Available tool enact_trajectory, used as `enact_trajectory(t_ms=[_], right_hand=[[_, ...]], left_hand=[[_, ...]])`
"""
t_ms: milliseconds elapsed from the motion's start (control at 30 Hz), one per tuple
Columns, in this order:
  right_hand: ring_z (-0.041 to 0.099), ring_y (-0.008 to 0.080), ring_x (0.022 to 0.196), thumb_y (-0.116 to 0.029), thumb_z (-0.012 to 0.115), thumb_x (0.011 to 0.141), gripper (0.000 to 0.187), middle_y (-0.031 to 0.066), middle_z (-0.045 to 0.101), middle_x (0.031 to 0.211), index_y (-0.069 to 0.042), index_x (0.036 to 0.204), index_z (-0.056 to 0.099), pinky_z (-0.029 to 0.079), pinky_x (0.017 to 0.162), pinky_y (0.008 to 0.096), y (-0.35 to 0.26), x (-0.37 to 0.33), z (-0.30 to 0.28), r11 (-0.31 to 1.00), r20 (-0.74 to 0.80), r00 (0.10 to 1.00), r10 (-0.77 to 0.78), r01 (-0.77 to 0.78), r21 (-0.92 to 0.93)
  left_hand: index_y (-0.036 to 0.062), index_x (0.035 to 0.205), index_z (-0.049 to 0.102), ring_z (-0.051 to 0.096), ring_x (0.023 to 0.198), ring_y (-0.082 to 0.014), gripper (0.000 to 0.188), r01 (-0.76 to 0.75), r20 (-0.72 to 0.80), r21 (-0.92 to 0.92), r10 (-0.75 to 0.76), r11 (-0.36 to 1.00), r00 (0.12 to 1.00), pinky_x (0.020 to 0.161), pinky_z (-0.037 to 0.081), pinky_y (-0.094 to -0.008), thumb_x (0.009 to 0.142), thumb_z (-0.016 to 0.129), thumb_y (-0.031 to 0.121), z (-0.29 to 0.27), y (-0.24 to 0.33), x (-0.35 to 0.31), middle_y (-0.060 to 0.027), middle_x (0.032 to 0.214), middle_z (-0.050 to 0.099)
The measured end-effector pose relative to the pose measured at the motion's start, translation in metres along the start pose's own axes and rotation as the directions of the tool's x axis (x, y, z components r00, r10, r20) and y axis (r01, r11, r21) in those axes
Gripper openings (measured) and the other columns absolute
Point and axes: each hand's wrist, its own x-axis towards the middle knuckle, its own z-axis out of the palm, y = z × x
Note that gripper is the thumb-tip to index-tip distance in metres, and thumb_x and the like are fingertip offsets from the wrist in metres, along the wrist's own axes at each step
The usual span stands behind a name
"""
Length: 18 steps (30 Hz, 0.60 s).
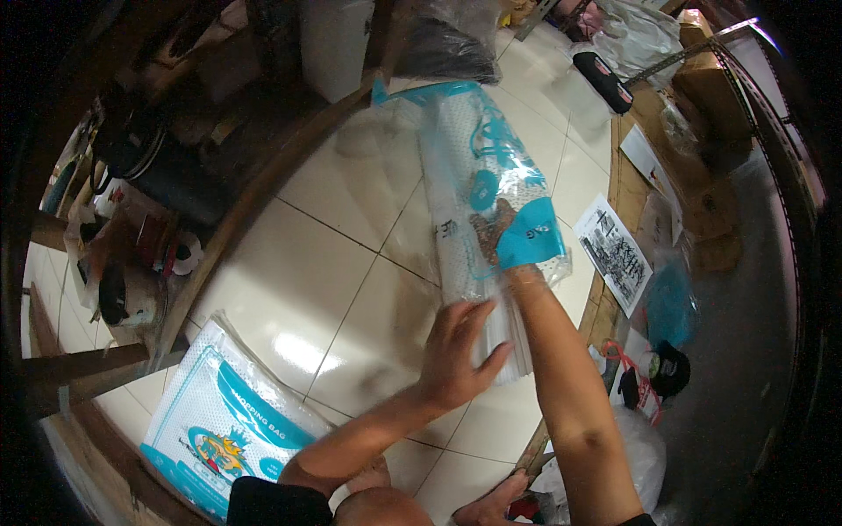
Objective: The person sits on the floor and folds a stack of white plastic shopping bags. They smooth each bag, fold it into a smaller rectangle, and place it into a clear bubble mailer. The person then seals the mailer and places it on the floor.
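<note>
A clear plastic bag with teal print (pixel 517 175) lies on the tiled floor ahead of me. A white folded stack (pixel 509 346) extends from its near end. My right hand (pixel 494 230) reaches inside the bag, seen through the film, its fingers loosely apart on the stack. A teal printed patch covers part of that hand. My left hand (pixel 460 355) is open, fingertips against the stack's left side near the bag's mouth, thumb spread to the right. At lower left lies a flat pack of white and teal shopping bags (pixel 232 416).
Printed sheets (pixel 614 252) lie on cardboard to the right, with a black pouch (pixel 602 81) farther back. A dark cap (pixel 670 371) and crumpled clear plastic (pixel 638 451) are at lower right. A wooden shelf edge (pixel 263 210) borders the floor on the left.
</note>
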Motion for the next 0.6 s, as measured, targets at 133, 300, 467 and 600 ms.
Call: enact_trajectory(t_ms=[133, 300, 467, 600], right_hand=[[0.064, 0.0383, 0.094, -0.027, 0.069, 0.087, 0.044, 0.0211, 0.067, 0.103, 0.003, 0.116, 0.059, 0.051, 0.084, 0.0451, -0.024, 0.001, -0.017, 0.999, 0.064, 0.998, -0.018, 0.02, -0.034], [0.064, 0.0374, 0.093, -0.026, 0.07, 0.086, 0.043, 0.0203, 0.067, 0.102, 0.003, 0.116, 0.058, 0.051, 0.083, 0.0444, -0.024, 0.012, -0.016, 1.0, 0.118, 0.993, -0.01, 0.01, -0.004], [0.064, 0.0365, 0.092, -0.026, 0.07, 0.086, 0.043, 0.0196, 0.067, 0.101, 0.003, 0.116, 0.058, 0.052, 0.082, 0.0437, -0.028, 0.012, -0.015, 0.999, 0.206, 0.978, 0.016, -0.021, 0.024], [0.064, 0.0358, 0.091, -0.025, 0.07, 0.085, 0.043, 0.019, 0.067, 0.1, 0.003, 0.115, 0.058, 0.052, 0.082, 0.0432, -0.026, 0.008, -0.031, 0.998, 0.255, 0.964, 0.07, -0.067, -0.022]], left_hand=[[0.003, 0.116, 0.058, 0.057, 0.098, -0.0323, 0.041, -0.252, 0.192, 0.182, 0.217, 0.95, 0.957, 0.086, 0.045, -0.0447, 0.081, 0.069, 0.022, 0.016, 0.026, 0.085, -0.014, 0.101, 0.058], [0.0083, 0.092, 0.063, 0.062, 0.089, -0.0245, 0.015, -0.439, 0.42, 0.374, 0.273, 0.817, 0.865, 0.082, 0.046, -0.0394, 0.078, 0.061, 0.015, 0.034, 0.024, 0.103, -0.0065, 0.091, 0.061], [0.0093, 0.089, 0.063, 0.061, 0.085, -0.0221, 0.013, -0.495, 0.417, 0.182, 0.389, 0.85, 0.821, 0.081, 0.045, -0.0362, 0.078, 0.059, 0.015, 0.015, 0.036, 0.077, -0.0052, 0.087, 0.059], [0.0079, 0.1, 0.062, 0.061, 0.088, -0.0221, 0.021, -0.534, 0.406, 0.032, 0.477, 0.845, 0.779, 0.081, 0.045, -0.0362, 0.081, 0.057, 0.015, 0.015, 0.044, 0.057, -0.0055, 0.089, 0.057]])
